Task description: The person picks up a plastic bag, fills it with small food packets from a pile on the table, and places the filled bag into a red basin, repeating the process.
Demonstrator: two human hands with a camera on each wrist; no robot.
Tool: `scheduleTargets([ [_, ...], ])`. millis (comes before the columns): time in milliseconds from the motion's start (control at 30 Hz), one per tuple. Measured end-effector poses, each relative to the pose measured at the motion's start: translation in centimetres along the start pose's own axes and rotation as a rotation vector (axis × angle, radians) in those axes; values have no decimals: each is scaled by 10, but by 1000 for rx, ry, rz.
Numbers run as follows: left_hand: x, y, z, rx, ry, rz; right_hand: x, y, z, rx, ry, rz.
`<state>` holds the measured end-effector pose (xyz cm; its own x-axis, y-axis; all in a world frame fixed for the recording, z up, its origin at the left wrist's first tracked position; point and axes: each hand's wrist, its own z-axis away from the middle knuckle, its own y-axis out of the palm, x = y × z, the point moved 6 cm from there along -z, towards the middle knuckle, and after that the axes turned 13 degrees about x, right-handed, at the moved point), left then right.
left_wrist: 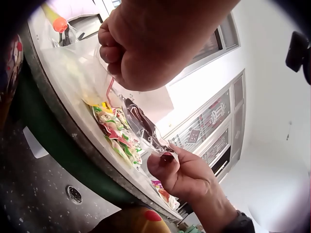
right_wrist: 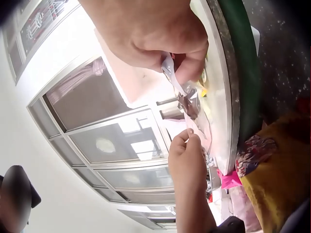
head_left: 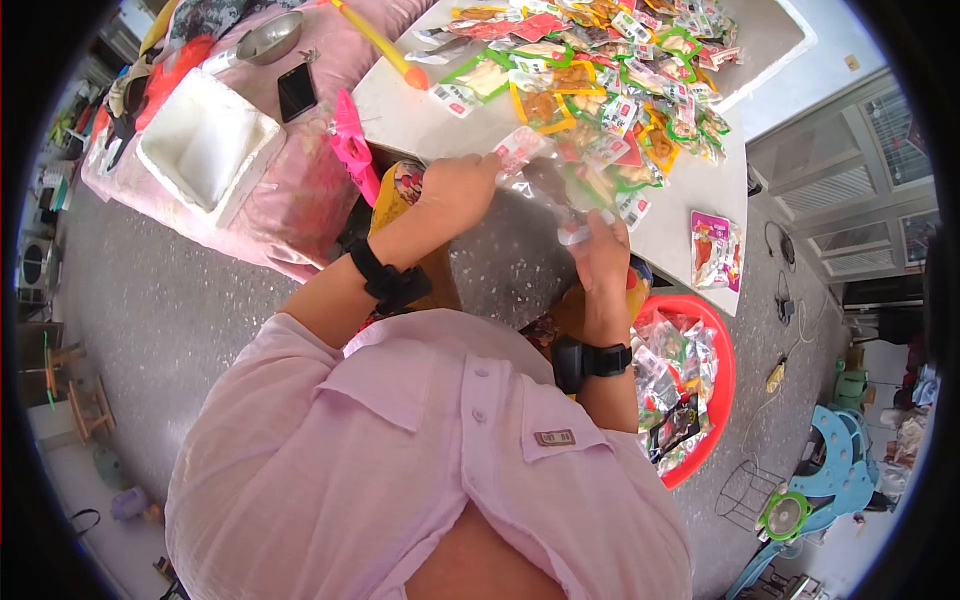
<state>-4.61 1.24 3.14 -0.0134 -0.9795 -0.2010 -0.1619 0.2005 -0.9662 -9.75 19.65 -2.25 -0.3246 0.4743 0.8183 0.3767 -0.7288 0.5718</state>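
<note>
Between the two hands a clear plastic packet (head_left: 545, 185) with dark contents is stretched above the table's near edge. The left hand (head_left: 458, 195) pinches its red-and-white labelled end; in the left wrist view the left hand's (left_wrist: 141, 46) fingers are curled at the packet's upper end. At the opposite end, the right hand (head_left: 603, 255) pinches the packet between thumb and fingers, and in the right wrist view a strip of the packet (right_wrist: 173, 73) shows at the right hand's (right_wrist: 165, 43) fingertips. Many colourful food packets (head_left: 600, 80) lie heaped on the table just beyond.
A red basin (head_left: 722, 400) of packets stands on the floor at the right. One purple-edged packet (head_left: 715, 250) lies on the table's right part. At the left, a white foam box (head_left: 205, 150), a phone (head_left: 296, 92) and a pan (head_left: 270, 38) rest on pink cloth.
</note>
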Motion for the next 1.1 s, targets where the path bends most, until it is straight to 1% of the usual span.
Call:
scheduleTargets([
  [33,1,1,0,-4,5,10,-5,3,3,-68,51,69],
  [133,-1,6,0,-8,32,34,-14,12,6,-12,68,-2],
  [167,-3,7,1,-5,46,35,-16,7,4,-38,84,44],
  [267,-11,8,6,-21,99,30,-25,9,2,108,148,58],
  [367,-21,11,10,-8,146,46,-23,10,-6,-37,76,-75],
  [467,-30,9,11,-5,178,71,-36,17,-17,-14,137,-174],
  [567,-39,8,10,-2,229,140,-42,32,-23,41,203,-189],
  [667,-42,8,12,-39,232,203,-50,34,-34,149,216,-100],
  [700,-42,7,12,-60,227,223,-50,38,-38,121,181,-142],
  [767,-45,9,11,-44,243,268,-51,47,-43,59,108,-227],
  [800,-46,9,10,-36,253,291,-47,49,-50,66,111,-127],
  [867,-41,13,3,-36,228,214,-38,53,-64,84,117,74],
  [900,-38,15,0,-36,214,176,-33,53,-67,47,114,101],
  [1000,-31,15,-17,-28,164,232,-18,57,-80,-50,104,183],
  [1067,-28,27,-31,-16,182,358,-10,56,-86,-114,97,238],
  [1100,-26,31,-35,-8,192,421,-16,49,-92,-65,83,202],
])
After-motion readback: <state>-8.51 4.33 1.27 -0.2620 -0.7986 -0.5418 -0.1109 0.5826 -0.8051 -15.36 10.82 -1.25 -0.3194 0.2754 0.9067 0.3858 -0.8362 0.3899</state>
